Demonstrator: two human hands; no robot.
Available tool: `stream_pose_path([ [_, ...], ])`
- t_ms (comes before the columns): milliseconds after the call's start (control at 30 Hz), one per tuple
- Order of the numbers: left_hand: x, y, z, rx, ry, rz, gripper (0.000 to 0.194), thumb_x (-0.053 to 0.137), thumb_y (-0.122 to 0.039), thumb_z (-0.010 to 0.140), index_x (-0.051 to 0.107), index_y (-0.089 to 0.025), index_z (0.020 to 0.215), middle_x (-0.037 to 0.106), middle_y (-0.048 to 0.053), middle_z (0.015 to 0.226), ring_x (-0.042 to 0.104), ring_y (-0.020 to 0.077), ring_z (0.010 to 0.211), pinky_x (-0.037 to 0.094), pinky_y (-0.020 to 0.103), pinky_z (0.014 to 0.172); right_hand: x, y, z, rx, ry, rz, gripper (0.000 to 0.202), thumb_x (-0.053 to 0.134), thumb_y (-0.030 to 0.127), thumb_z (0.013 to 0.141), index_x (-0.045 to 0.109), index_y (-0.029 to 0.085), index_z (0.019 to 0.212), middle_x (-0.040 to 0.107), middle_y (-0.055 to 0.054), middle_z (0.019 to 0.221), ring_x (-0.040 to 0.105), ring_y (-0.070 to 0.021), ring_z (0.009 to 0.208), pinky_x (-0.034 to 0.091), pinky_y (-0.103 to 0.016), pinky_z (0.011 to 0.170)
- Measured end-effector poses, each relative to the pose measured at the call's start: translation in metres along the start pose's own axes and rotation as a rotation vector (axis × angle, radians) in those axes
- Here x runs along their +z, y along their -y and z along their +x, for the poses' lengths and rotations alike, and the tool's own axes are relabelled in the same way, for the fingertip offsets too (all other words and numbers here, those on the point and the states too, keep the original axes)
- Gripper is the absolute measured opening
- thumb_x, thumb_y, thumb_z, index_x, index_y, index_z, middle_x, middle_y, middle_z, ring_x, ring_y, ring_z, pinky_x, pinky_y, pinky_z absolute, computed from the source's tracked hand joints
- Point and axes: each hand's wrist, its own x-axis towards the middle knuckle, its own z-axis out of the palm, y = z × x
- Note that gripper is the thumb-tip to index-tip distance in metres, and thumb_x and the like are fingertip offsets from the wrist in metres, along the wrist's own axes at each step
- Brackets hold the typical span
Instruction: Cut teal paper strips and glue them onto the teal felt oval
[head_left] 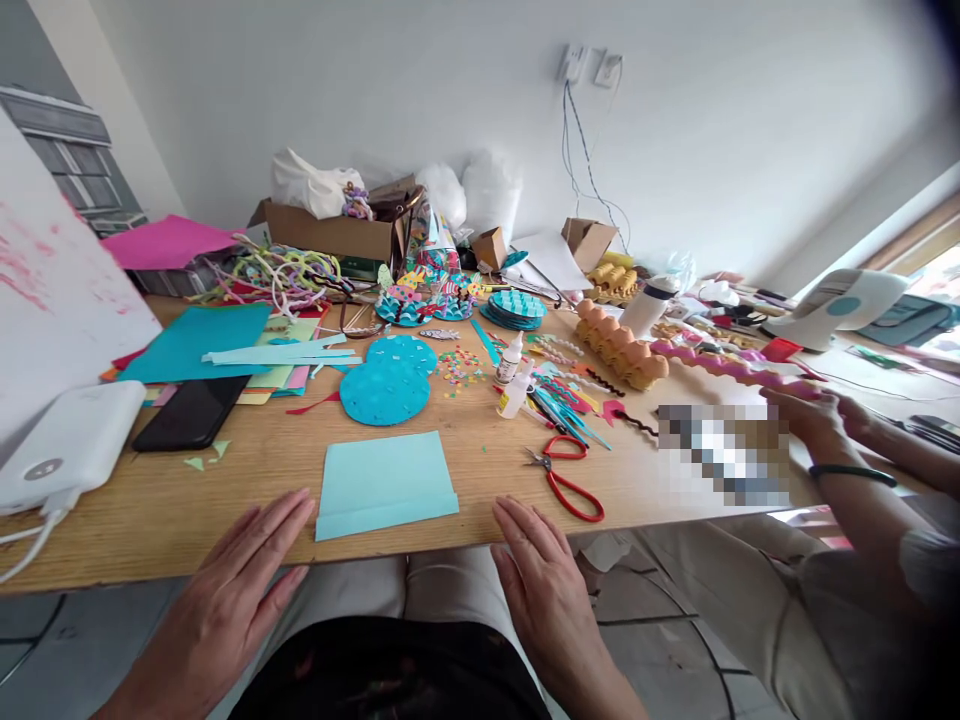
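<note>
A light blue sheet of paper (pixel 386 480), folded along its near edge, lies flat by the front of the table. Left of it, my left hand (pixel 240 590) rests at the table edge with fingers stretched out and nothing in them. My right hand (pixel 544 580) is to the right of the paper, fingers extended, also holding nothing. Red-handled scissors (pixel 562 480) lie just beyond my right hand. Past the paper are two blue discs (pixel 385 392) dotted with small bits, and two small white glue bottles (pixel 513 390).
A black phone (pixel 191 412) and a white power bank (pixel 71 445) lie at left, near coloured paper (pixel 199 340). Egg-carton strips (pixel 619 350) stand at right, where another person's hands (pixel 817 415) hold a pink one. A cardboard box (pixel 330 232) is at the back.
</note>
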Motion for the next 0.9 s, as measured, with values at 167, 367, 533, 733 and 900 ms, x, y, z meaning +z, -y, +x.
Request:
stream_pose_path([
  [167, 0.001, -0.025, 0.021, 0.210, 0.050, 0.011, 0.046, 0.037, -0.024, 0.090, 0.035, -0.015, 0.135, 0.052, 0.005, 0.129, 0.052, 0.0139, 0.113, 0.022, 0.026, 0.108, 0.005, 0.037, 0.016, -0.100, 0.020, 0.167, 0.033, 0.042, 0.014, 0.086, 0.051, 0.012, 0.118, 0.060, -0.010, 0.116, 0.052, -0.0186, 0.110, 0.038, -0.037, 0.096],
  [367, 0.017, -0.029, 0.014, 0.238, 0.062, 0.055, 0.043, 0.043, -0.020, 0.085, 0.045, -0.011, 0.127, 0.057, 0.007, 0.124, 0.052, 0.0157, 0.113, 0.010, 0.032, 0.112, 0.030, 0.070, 0.031, -0.109, 0.270, 0.278, 0.033, 0.048, 0.024, 0.087, 0.047, 0.017, 0.120, 0.059, -0.005, 0.113, 0.052, -0.0175, 0.103, 0.035, -0.037, 0.100],
  [533, 0.020, -0.025, 0.006, 0.184, 0.085, 0.069, 0.047, 0.045, -0.027, 0.085, 0.042, -0.015, 0.130, 0.053, 0.007, 0.128, 0.050, 0.0172, 0.115, 0.010, 0.032, 0.112, 0.029, 0.059, 0.025, -0.076, 0.290, 0.229, 0.038, 0.054, 0.028, 0.084, 0.045, 0.018, 0.120, 0.059, -0.004, 0.110, 0.052, -0.0192, 0.101, 0.034, -0.041, 0.098],
  [733, 0.023, -0.012, -0.009, 0.154, 0.083, 0.060, 0.051, 0.038, -0.032, 0.089, 0.031, -0.017, 0.138, 0.051, 0.007, 0.130, 0.051, 0.0180, 0.115, 0.012, 0.034, 0.111, 0.024, 0.035, 0.015, -0.016, 0.200, 0.143, 0.036, 0.054, 0.026, 0.084, 0.046, 0.020, 0.119, 0.061, -0.003, 0.107, 0.054, -0.0186, 0.097, 0.031, -0.039, 0.097],
  [900, 0.024, 0.000, -0.021, 0.125, 0.102, 0.061, 0.057, 0.039, -0.035, 0.089, 0.023, -0.020, 0.141, 0.052, 0.006, 0.129, 0.051, 0.0202, 0.115, 0.013, 0.035, 0.111, 0.023, 0.027, 0.011, -0.007, 0.184, 0.078, 0.036, 0.053, 0.024, 0.083, 0.046, 0.020, 0.118, 0.061, -0.003, 0.106, 0.054, -0.0181, 0.097, 0.031, -0.038, 0.097],
])
